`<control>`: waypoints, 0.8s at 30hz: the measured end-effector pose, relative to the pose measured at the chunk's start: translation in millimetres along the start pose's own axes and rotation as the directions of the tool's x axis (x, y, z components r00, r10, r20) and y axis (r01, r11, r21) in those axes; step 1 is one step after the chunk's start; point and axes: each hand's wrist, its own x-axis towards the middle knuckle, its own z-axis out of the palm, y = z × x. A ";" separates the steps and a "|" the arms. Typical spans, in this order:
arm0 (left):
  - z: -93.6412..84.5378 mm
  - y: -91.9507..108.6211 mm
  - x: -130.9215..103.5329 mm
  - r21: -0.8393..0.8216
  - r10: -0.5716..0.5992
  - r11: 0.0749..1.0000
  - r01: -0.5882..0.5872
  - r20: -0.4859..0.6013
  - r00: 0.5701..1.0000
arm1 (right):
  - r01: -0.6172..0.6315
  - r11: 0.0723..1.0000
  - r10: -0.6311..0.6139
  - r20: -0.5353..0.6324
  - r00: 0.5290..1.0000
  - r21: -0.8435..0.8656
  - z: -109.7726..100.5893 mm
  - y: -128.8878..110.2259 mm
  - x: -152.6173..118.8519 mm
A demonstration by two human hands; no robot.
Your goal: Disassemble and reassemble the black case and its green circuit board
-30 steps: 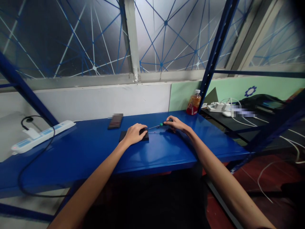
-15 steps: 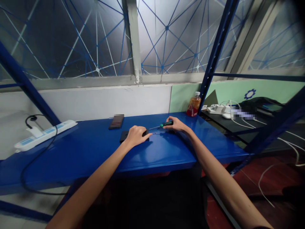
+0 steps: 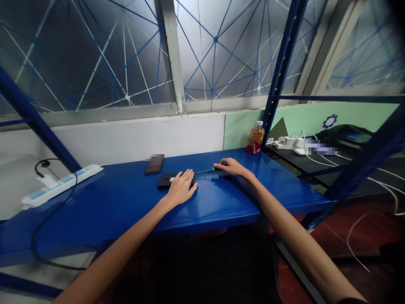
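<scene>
- While the left hand [image 3: 182, 188] lies palm down with its fingers slightly apart, not clamped, on the right part of a black box [image 3: 164, 181], the right hand [image 3: 232, 167] is closed on a screwdriver [image 3: 212, 169].
- Out from the right hand's fingers, the green collar shows, and the thin shaft points at the box's right end (whether the tip touches it, I cannot tell).
- Under the left fingers, the box lies flat on the blue table [image 3: 126, 211], a small white label [image 3: 172, 179] on its top.
- Near the shaft, between the hands, lie tiny dark bits [image 3: 205, 177], too small to name.
- Behind the box, to its left, lies a dark flat object [image 3: 154, 164], partly blurred.
- At the back right stands a capped bottle [image 3: 255, 140] with a red label.
- Farthest left, a white power strip [image 3: 63, 185] has a black cable [image 3: 57, 211] plugged in.
</scene>
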 end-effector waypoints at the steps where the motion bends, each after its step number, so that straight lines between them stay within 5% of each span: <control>1: -0.3 -1.4 -1.0 -0.012 -0.001 1.000 0.001 0.015 1.000 | 0.005 1.000 -0.005 -0.002 1.000 0.000 1.5 0.3 -0.5; 10: -1.6 -7.6 4.7 -0.080 -0.013 0.997 0.018 0.060 0.998 | 0.116 0.991 -0.114 0.020 0.993 -0.067 9.9 7.4 -5.3; 18: 9.0 -26.4 12.6 -0.184 0.019 0.983 -0.020 -0.005 1.000 | 0.042 0.998 -0.045 -0.067 0.997 -0.051 17.7 11.4 -4.6; 24: 3.5 -23.4 11.1 -0.198 0.023 0.980 -0.020 0.017 1.000 | 0.110 0.993 -0.111 -0.030 0.993 -0.037 9.2 10.6 -4.7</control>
